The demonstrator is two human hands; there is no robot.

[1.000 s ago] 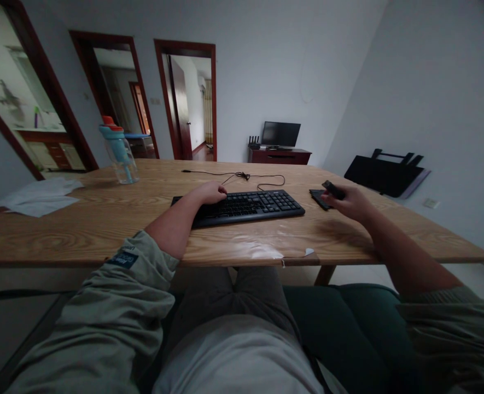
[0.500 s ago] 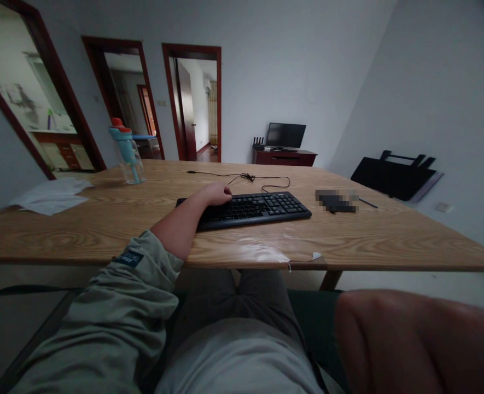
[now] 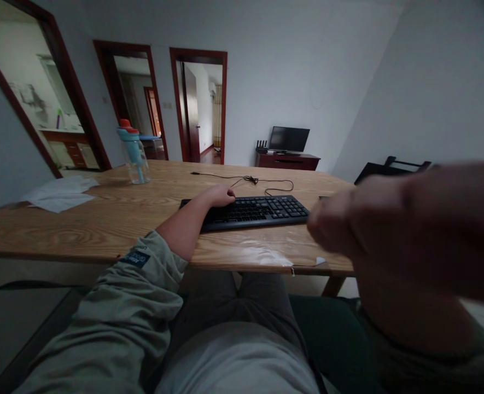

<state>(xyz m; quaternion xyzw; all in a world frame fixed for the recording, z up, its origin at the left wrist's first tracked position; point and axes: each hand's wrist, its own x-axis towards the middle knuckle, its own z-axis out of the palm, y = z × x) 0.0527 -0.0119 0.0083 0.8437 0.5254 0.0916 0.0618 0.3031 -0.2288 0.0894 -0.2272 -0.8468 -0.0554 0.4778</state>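
A black keyboard [image 3: 262, 212] lies on the wooden table, slightly angled, in front of my body. My left hand [image 3: 219, 196] rests at its left part near the far edge, fingers curled against it; most of them are hidden from view. Very close to the camera at the right is my right hand [image 3: 389, 219], raised and blurred. Its fingers look curled in, and whatever they may hold is hidden. The black keyboard cable [image 3: 250, 179] lies loosely bundled behind the keyboard.
A clear bottle with a red and blue lid [image 3: 135, 153] stands at the table's far left, near white paper sheets [image 3: 61, 191]. The wooden table [image 3: 135, 224] has a small white piece [image 3: 320, 261] near its front edge. A monitor [image 3: 290, 139] sits on a far cabinet.
My right hand has risen from low at the right to beside the keyboard in view, covering the table's right side. My left hand stays on the keyboard. The view has shifted slightly.
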